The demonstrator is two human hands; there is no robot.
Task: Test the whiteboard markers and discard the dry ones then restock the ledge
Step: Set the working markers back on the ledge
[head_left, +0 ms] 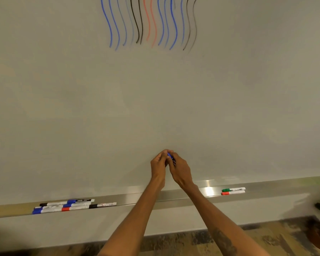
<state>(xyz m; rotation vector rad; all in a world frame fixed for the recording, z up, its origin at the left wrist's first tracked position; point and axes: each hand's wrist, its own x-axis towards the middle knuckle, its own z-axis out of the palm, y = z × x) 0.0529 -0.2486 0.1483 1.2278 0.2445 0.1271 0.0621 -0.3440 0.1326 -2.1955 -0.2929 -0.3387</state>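
White board surface (248, 89) fills the view. Both hands meet in front of it: the right hand (180, 169) is closed around a blue marker (171, 157), and the left hand (159, 163) pinches its blue end, probably the cap. I judge this as capping or uncapping between tests. Next comes a straight pull or push. Below, the ledge (174, 194) carries a marker group (72, 205) at left and two markers (233, 191) at right. Wavy test strokes (148, 23) stand above.

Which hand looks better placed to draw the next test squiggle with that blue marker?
Right. The right hand wraps the blue marker barrel, while the left hand only pinches its top end.
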